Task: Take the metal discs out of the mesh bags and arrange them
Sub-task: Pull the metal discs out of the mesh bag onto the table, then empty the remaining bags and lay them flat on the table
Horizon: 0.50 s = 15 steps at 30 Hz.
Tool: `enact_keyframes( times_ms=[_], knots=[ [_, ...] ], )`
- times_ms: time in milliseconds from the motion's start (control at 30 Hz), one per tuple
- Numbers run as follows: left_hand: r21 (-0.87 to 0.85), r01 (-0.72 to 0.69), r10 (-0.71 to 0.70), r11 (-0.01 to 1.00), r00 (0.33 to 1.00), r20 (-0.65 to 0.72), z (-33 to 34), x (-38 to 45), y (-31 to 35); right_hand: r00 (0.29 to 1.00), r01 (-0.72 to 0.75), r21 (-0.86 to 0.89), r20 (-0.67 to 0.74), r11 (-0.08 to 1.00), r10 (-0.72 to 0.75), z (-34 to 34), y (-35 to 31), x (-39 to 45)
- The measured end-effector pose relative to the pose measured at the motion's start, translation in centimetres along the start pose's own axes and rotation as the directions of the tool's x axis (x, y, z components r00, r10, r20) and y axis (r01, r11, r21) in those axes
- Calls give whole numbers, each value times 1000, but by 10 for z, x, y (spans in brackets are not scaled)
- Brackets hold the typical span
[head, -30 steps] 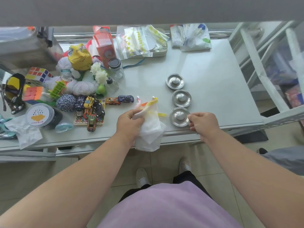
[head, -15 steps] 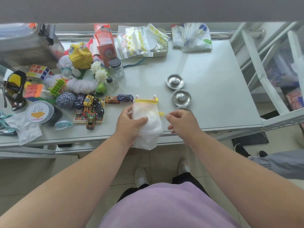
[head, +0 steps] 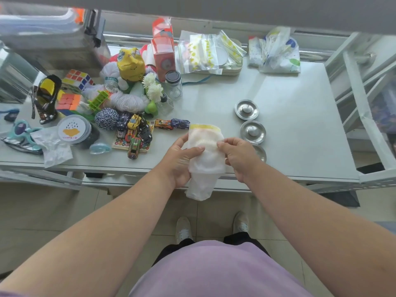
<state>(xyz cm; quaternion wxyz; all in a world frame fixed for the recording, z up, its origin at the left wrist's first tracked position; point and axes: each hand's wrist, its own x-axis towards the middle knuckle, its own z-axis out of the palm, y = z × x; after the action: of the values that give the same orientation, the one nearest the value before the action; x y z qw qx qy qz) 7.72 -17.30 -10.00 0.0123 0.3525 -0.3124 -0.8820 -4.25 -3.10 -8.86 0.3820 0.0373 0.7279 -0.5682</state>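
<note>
A white mesh bag point(head: 205, 155) with a yellow rim hangs over the table's front edge, held upright between both hands. My left hand point(head: 179, 162) grips its left side with the thumb across the front. My right hand point(head: 237, 156) pinches the mesh on its right side. Three metal discs lie in a line on the table to the right: the far disc point(head: 246, 109), the middle disc point(head: 252, 131), and the near disc point(head: 261, 152), half hidden behind my right hand. What the bag contains cannot be made out.
The grey metal table point(head: 300, 125) carries a clutter at left: toy cars point(head: 135, 133), yarn ball point(head: 106, 118), puzzle cubes point(head: 78, 79), a glass jar point(head: 174, 84), a round tin point(head: 71, 130). Plastic bags point(head: 205, 53) lie at the back. A white rack point(head: 364, 99) stands right.
My right hand left the near disc on the table and moved left onto the mesh bag. The bag was turned upright, its yellow rim now on top, and both hands hold it.
</note>
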Motion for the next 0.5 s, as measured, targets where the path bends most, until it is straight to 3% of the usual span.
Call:
enact_keyframes(
  times_ms=[200,500],
  knots=[
    [-8,-26,27,1000,989,148,30,9,5,998,32,152,45,988,-39,-21,-22,3],
    [67,-72,60,995,985,161,122,45,-10,998,33,251,36,967,-44,-119,-54,18]
  ],
)
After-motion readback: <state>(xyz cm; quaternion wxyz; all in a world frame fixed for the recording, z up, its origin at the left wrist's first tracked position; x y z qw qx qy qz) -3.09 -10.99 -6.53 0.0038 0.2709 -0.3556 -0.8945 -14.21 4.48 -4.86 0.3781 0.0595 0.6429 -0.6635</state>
